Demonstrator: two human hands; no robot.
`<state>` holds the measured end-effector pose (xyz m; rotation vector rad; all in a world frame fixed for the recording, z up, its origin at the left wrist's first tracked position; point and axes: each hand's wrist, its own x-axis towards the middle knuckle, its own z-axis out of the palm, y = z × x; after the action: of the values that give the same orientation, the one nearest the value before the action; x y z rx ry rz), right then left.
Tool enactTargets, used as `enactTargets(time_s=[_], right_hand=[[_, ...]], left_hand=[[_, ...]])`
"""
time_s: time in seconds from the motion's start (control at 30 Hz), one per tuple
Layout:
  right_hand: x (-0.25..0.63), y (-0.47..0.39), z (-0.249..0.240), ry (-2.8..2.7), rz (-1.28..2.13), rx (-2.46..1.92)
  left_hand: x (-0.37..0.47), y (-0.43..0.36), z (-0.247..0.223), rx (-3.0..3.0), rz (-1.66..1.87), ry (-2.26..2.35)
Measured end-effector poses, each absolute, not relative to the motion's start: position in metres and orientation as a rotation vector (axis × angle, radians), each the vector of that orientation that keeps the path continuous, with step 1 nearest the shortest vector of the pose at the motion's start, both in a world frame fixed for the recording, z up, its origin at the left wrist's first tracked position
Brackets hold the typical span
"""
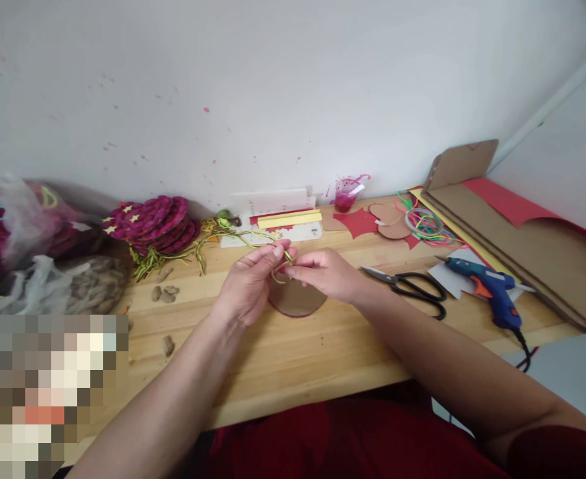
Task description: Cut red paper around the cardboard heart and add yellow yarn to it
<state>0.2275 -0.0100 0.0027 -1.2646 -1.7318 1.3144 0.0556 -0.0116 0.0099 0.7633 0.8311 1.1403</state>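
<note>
Both hands meet over the middle of the table, pinching a thin green and yellow cord between them. My left hand is closed, thumb and fingers pressed on the cord. From the right, my right hand grips the same cord close to the left fingertips. Just beneath the hands lies a round cardboard disc with a dark reddish rim, partly hidden by them. More green cord strands trail away to the left. How the cord runs between the fingers is hard to make out.
Black-handled scissors and a blue glue gun lie at the right. Cardboard sheets stand beyond them. A cup of magenta paint is by the wall. On the left are stacked magenta pieces, loose peanuts and a bag of peanuts.
</note>
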Motion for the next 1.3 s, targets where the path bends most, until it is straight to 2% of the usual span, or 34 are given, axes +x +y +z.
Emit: enactTargets(time_s=[0.43,0.93,1.07,1.23,1.3], right_hand=[[0.225,-0.01,-0.004,-1.849,1.301,-1.217],[0.211,-0.019,-0.013,-1.951,0.959,-1.263],[0.214,-0.015,-0.015,-1.809,1.185,-1.234],[0.22,-0.013,-0.007,-1.513,1.806,-1.138],[0.221,-0.014,-0.006,-1.398,1.953,-1.08]], left_hand=[[0.062,-0.015,0.014,0.552,1.13,0.855],[0.069,-0.019,0.018,0.438,1.136,0.878],[0.062,-0.017,0.02,0.501,1.1,0.866],[0.051,-0.009,0.02,0.589,1.116,0.909],[0.049,-0.007,0.021,0.591,1.142,0.879]])
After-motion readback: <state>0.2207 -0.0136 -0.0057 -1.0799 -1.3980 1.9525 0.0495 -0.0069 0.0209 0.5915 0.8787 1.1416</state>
